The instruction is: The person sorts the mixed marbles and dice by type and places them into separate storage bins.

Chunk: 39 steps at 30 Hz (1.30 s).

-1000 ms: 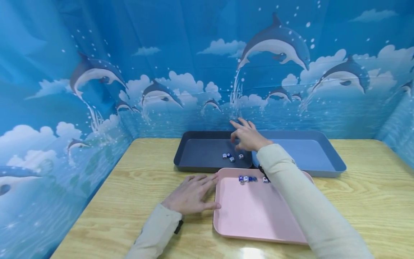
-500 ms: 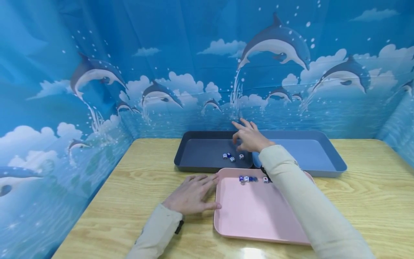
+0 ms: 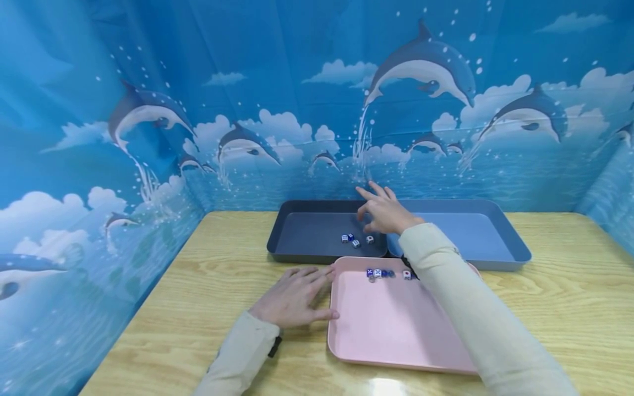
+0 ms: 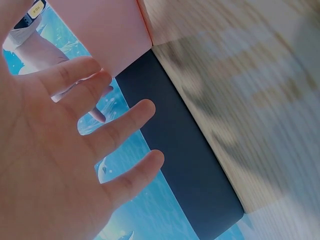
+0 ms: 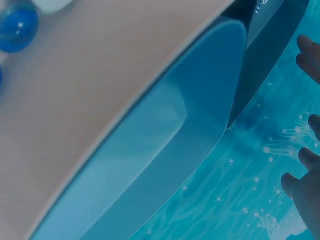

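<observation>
My left hand [image 3: 292, 297] rests with straight fingers at the left rim of the pink tray [image 3: 391, 335]. Fingertips and thumb touch that rim. Over the right end of the dark tray [image 3: 302, 228] hovers my right hand [image 3: 383, 212], fingers spread, holding nothing that shows. Just below it lies a white die [image 3: 370, 240]; a white die [image 3: 344, 238], a blue die [image 3: 350, 237] and another white die [image 3: 356, 243] sit close by. Along the pink tray's far side are a blue die [image 3: 369, 273], a white die [image 3: 378, 273] and blue marbles [image 3: 391, 274].
A blue tray [image 3: 465, 236] stands right of the dark one, their ends meeting under my right forearm. Another white die [image 3: 406, 274] sits in the pink tray beside my right sleeve, which hides part of that tray. A dolphin-print curtain [image 3: 297, 82] hangs behind the table.
My right hand has shifted very slightly to the right, fingers still spread. The left hand, trays and dice look unmoved.
</observation>
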### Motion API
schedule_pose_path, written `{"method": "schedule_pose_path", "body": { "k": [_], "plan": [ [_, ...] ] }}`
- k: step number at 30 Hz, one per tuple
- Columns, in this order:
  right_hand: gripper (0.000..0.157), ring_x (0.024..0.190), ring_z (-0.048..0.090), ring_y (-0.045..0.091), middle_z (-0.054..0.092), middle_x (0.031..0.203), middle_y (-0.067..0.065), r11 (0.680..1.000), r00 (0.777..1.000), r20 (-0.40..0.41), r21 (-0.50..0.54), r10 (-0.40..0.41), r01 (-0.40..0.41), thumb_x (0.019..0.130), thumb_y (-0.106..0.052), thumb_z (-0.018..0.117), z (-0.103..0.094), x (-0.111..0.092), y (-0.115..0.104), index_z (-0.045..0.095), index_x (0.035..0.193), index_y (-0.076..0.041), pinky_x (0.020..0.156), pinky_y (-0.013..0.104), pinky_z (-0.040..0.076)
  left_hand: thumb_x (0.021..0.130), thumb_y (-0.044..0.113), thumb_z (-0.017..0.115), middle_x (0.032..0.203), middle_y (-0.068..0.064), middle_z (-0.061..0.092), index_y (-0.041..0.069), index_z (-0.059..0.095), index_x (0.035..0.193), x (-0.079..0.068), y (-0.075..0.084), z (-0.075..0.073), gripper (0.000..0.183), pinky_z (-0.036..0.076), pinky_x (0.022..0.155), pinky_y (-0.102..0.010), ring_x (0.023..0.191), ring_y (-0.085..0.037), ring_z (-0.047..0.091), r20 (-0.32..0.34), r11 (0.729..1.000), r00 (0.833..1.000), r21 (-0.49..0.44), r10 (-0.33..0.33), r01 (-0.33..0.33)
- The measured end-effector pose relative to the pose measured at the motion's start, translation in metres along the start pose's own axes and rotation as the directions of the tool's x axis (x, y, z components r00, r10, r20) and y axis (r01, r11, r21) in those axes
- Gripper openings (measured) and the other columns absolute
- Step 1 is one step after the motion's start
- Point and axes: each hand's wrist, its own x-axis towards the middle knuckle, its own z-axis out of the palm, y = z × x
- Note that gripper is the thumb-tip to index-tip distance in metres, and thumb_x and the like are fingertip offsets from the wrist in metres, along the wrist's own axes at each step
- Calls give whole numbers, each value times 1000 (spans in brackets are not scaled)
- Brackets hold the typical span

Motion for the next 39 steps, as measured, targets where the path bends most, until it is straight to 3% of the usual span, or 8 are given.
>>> {"method": "schedule_pose_path", "body": {
  "k": [22,39],
  "plan": [
    [11,151,7,46,27,163,21,993,987,-122,53,-101,108,83,-13,85,1,-16,-2,79,92,-14,114,74,2,93,70,55,163,2,34,21,37,159,-1,0,-1,84,32,114,-60,142,-32,42,-7,1000,1000,-10,8,-8],
    [13,150,11,49,31,161,23,983,974,-150,40,-170,178,80,-12,88,7,-34,-6,80,90,-14,114,73,2,93,70,55,162,4,35,22,37,159,-1,1,-2,84,31,114,-60,142,-31,42,-1,1000,1000,-25,-9,9]
  ]
}}
